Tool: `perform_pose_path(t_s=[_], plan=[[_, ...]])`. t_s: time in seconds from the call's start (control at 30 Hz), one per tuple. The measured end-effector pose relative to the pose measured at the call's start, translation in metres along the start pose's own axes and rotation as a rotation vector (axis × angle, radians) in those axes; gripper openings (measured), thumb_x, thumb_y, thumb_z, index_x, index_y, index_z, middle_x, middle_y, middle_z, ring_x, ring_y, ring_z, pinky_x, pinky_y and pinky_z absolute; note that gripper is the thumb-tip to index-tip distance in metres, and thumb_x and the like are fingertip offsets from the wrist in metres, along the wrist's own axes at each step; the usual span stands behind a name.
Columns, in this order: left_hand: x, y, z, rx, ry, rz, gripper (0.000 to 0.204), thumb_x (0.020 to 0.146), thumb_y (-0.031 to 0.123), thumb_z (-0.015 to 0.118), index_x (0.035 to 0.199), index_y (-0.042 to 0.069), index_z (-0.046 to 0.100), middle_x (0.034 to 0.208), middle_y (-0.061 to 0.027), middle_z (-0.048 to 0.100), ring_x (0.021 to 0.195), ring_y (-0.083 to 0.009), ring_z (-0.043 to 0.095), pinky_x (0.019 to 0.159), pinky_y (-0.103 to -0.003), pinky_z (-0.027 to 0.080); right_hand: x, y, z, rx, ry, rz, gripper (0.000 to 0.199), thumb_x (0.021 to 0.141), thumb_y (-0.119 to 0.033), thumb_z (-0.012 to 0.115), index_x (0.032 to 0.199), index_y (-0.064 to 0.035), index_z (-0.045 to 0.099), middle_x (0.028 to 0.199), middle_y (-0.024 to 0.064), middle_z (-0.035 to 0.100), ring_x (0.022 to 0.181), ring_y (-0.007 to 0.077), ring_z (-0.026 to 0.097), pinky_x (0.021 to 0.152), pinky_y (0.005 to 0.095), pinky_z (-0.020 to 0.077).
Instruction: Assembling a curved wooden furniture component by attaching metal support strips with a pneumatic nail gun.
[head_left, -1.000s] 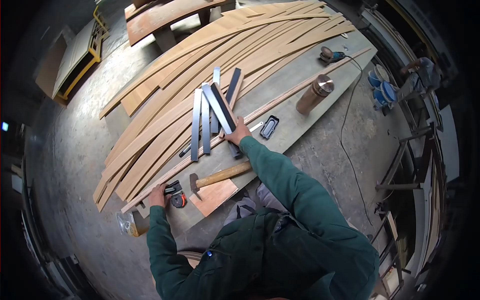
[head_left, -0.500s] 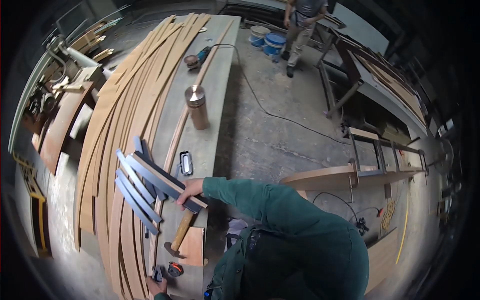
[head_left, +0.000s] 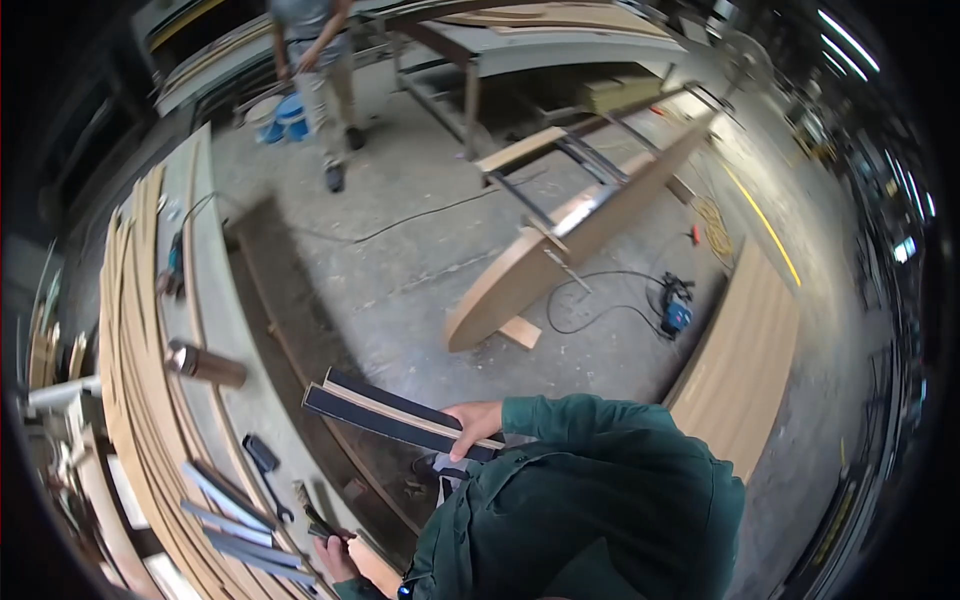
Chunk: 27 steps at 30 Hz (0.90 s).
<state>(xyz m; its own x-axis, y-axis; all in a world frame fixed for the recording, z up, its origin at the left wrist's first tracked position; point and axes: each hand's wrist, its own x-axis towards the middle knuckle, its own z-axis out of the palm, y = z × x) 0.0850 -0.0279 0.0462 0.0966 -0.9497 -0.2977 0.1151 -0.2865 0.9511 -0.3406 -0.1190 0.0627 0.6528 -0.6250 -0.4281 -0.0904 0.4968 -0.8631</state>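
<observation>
Handling step, seemingly: your right hand [head_left: 475, 425] grips dark-faced wooden strips [head_left: 380, 420] beside workbench [head_left: 255, 405]; left hand [head_left: 337, 557] at dark object [head_left: 318, 524] (grasp unclear). Next move likely calls for steady hold.

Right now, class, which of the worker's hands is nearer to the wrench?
The left. The left hand is close by the wrench, slightly to its right; the right hand, holding strips, is farther right, beyond the bench edge.
</observation>
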Motion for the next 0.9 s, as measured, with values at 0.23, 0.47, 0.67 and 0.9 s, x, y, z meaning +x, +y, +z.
perform_pose_path(t_s=[0.23, 0.47, 0.67, 0.9], plan=[[0.042, 0.011, 0.277, -0.307, -0.708, -0.242, 0.050, 0.077, 0.043, 0.066, 0.101, 0.004, 0.048, 0.081, -0.0062, 0.049, 0.074, -0.0210, 0.055, 0.064, -0.033, 0.046, -0.184, 0.049, -0.053, 0.172, 0.378, -0.271, 0.059, 0.071, -0.016, 0.081, 0.120, -0.0018, 0.051, 0.110, 0.0065, 0.066, 0.100, 0.0140, 0.060, 0.091, 0.0301, 0.0474], [0.031, -0.036, 0.474, -0.241, -1.250, -0.561, 0.043, 0.083, 0.035, 0.062, 0.106, 0.001, 0.048, 0.084, -0.0064, 0.051, 0.079, -0.0199, 0.055, 0.070, -0.030, 0.044, -0.318, 0.128, -0.085, 0.408, 0.856, -0.327, 0.050, 0.073, -0.010, 0.080, 0.115, -0.0032, 0.054, 0.103, 0.0066, 0.066, 0.094, 0.0138, 0.062, 0.085, 0.0299, 0.0494], [0.026, -0.038, 0.616, -0.176, -1.501, -0.763, 0.058, 0.085, 0.030, 0.056, 0.131, -0.001, 0.042, 0.105, -0.0084, 0.057, 0.094, -0.0198, 0.058, 0.080, -0.033, 0.046, -0.384, 0.145, -0.151, 0.384, 1.191, -0.433, 0.036, 0.071, -0.010, 0.079, 0.100, -0.0017, 0.059, 0.089, 0.0050, 0.065, 0.082, 0.0153, 0.064, 0.077, 0.0300, 0.0504], [0.061, -0.079, 0.779, 0.049, -1.602, -0.644, 0.048, 0.092, 0.043, 0.052, 0.118, 0.003, 0.047, 0.097, -0.0054, 0.056, 0.084, -0.0147, 0.057, 0.074, -0.030, 0.047, -0.463, 0.151, -0.266, 0.542, 1.345, -0.340, 0.047, 0.070, -0.010, 0.080, 0.109, -0.0013, 0.054, 0.097, 0.0075, 0.065, 0.083, 0.0147, 0.063, 0.076, 0.0298, 0.0514]])
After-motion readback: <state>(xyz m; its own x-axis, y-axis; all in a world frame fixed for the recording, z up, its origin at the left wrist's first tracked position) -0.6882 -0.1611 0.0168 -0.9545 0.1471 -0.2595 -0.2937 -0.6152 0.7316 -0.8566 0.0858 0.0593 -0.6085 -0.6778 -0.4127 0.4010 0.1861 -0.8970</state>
